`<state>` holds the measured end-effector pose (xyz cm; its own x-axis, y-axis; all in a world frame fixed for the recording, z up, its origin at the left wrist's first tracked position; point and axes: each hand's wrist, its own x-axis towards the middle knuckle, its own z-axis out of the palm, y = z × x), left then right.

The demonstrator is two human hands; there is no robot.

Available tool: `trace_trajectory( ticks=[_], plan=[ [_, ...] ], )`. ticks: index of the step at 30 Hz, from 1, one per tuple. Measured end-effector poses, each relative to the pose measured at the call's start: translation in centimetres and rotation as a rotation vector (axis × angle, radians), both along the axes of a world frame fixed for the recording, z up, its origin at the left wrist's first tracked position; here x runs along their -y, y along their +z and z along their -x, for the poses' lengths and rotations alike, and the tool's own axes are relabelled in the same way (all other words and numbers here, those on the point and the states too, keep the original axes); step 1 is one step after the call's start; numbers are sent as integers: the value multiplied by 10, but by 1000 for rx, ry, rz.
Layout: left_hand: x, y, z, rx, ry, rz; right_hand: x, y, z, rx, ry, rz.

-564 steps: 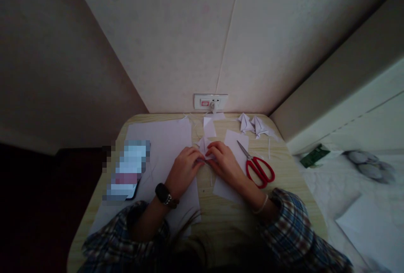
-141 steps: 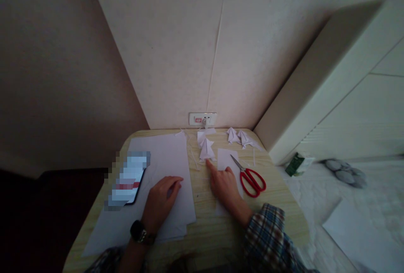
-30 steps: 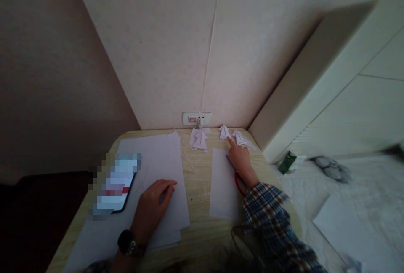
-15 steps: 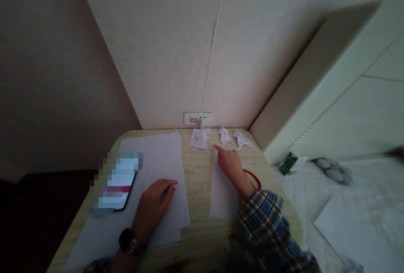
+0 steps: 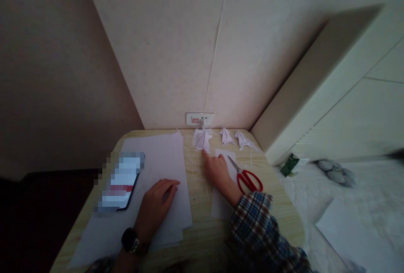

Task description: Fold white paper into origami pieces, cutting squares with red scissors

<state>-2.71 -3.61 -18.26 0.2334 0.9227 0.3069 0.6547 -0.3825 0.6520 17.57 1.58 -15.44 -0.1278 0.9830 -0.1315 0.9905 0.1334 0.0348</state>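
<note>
My left hand (image 5: 158, 202) rests loosely curled on a stack of white paper (image 5: 158, 155), with nothing in it and a gap between thumb and fingers. On the right, my right hand (image 5: 220, 175) stretches its index finger to the lower edge of a folded paper figure (image 5: 203, 139), frog-like in shape. The other fingers are curled under and partly hidden. Beneath that hand lies a white paper strip (image 5: 221, 208). Red-handled scissors (image 5: 244, 176) lie closed beside it, blades toward the strip. Two more folded paper figures (image 5: 226, 136) (image 5: 241, 139) stand further right.
A phone (image 5: 121, 182) with a blurred screen lies on the stack's left side. Thin paper scraps (image 5: 191, 161) lie mid-table. Behind the table is a wall socket (image 5: 200, 119) with a plug. To the right, a green box (image 5: 289, 164) and paper (image 5: 353, 235) lie on a bed.
My right hand has moved left from the strip's top to the middle folded figure, which now sits slightly turned. The scissors, mostly hidden before, now show. My left hand has stayed in place.
</note>
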Motion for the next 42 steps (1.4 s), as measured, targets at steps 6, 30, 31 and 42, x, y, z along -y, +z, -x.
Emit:
trace_trajectory(
  ticks=[6,30,31,42],
  plan=[
    [0,1,0,-2,-6,10,3,-1,6,-2,17,-9],
    [0,0,1,-6,-30,13,-51,-5,-16,-34,-101,-115],
    [0,0,2,-5,-29,11,-51,-4,-19,-34,-114,-120],
    [2,1,-1,8,-7,-2,-36,18,-35,-133,-211,-195]
  ],
)
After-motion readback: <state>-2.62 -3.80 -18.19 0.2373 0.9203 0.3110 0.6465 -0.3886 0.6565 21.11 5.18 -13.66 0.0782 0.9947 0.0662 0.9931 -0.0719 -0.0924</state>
